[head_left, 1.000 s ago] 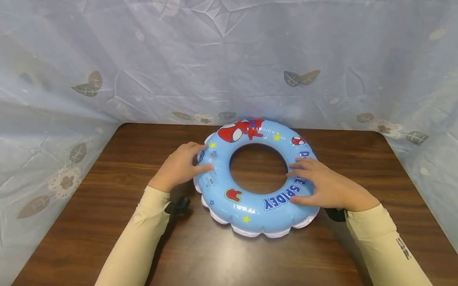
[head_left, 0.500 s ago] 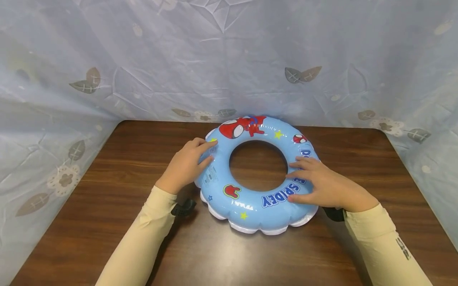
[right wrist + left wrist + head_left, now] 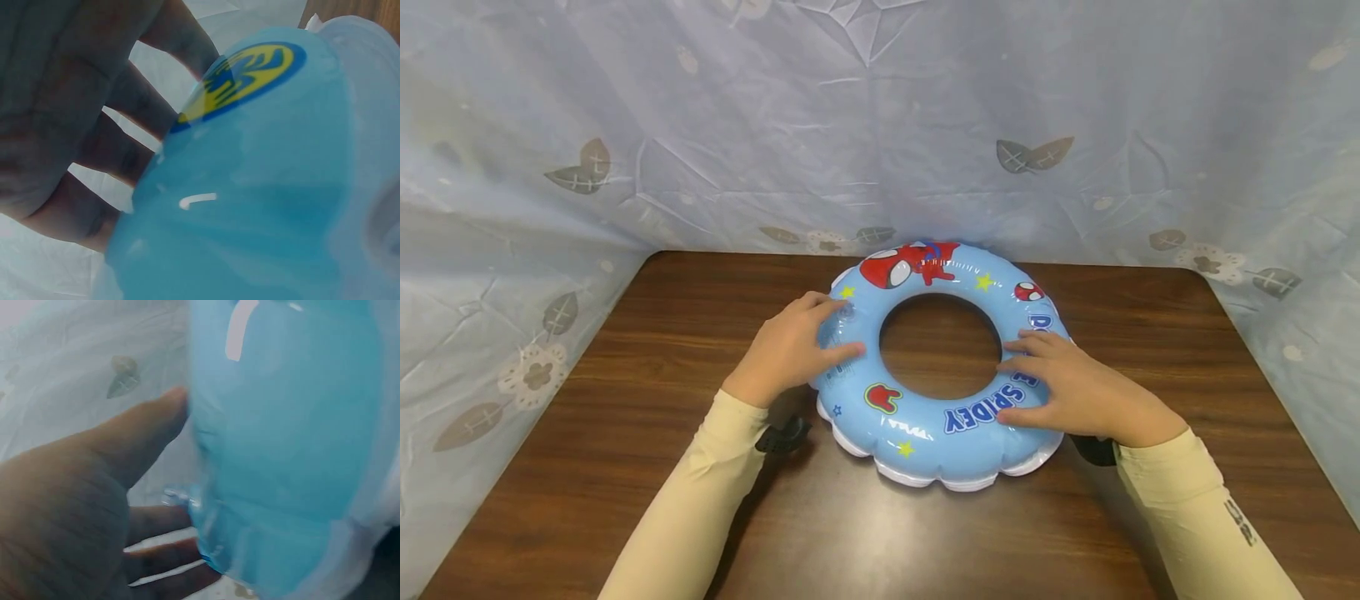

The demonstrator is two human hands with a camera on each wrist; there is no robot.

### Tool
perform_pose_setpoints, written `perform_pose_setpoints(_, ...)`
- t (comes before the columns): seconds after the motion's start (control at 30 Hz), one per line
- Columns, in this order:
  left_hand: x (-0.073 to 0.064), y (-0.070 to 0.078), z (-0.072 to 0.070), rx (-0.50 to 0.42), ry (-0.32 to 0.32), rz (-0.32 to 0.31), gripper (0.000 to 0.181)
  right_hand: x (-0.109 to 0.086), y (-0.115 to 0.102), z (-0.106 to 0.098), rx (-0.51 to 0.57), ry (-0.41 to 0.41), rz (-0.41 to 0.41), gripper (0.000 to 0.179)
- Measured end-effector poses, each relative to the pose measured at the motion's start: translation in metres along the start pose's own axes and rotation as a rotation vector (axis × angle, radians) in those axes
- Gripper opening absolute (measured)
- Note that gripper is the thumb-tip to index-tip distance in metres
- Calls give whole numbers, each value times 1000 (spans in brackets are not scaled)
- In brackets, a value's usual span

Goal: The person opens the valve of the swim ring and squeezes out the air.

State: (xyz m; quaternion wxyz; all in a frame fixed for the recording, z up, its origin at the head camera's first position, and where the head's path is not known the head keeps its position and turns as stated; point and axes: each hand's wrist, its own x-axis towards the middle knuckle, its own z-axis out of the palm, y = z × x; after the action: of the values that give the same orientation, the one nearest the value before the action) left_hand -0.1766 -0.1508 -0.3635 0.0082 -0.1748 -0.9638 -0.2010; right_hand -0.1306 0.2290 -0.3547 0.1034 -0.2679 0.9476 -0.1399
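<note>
A light blue inflatable swim ring (image 3: 925,454) with red cartoon figures, yellow stars and blue lettering lies flat on the brown table (image 3: 647,350). On its left side rests my left hand (image 3: 785,346), thumb and fingers spread on the upper surface. The left wrist view shows the thumb against the ring's edge and the other fingers beside a clear valve (image 3: 181,497). My right hand (image 3: 1078,387) lies across the ring's right side, fingers spread over part of the lettering. In the right wrist view these fingertips touch the blue vinyl near a yellow and blue emblem (image 3: 240,81).
A pale grey-blue curtain (image 3: 760,125) with leaf and flower prints hangs behind the table and along both sides. The ring's far edge is near the table's back edge. Dark straps (image 3: 784,435) circle both wrists.
My left hand has moved a little right and farther onto the ring; its thumb drew in, then spread again. The ring has turned slightly clockwise. My right hand has barely shifted.
</note>
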Motion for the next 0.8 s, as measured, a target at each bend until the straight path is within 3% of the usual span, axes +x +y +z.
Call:
perform_pose_setpoints(0.17,-5,4,-7,-3,-134,-60,99,-1,1,0,6,7,4,78)
perform_pose_setpoints(0.27,-8,5,-9,-4,-177,-72,105,0,3,0,6,46,-2,78)
perform_pose_setpoints(0.43,-8,4,-7,-15,-179,-74,105,2,9,-1,18,100,24,81)
perform_pose_setpoints(0.63,-5,5,-4,-34,-174,-55,104,-1,12,-3,69,28,114,94)
perform_pose_setpoints(0.8,-5,3,-4,-32,-165,-53,102,0,11,-3,52,11,123,96)
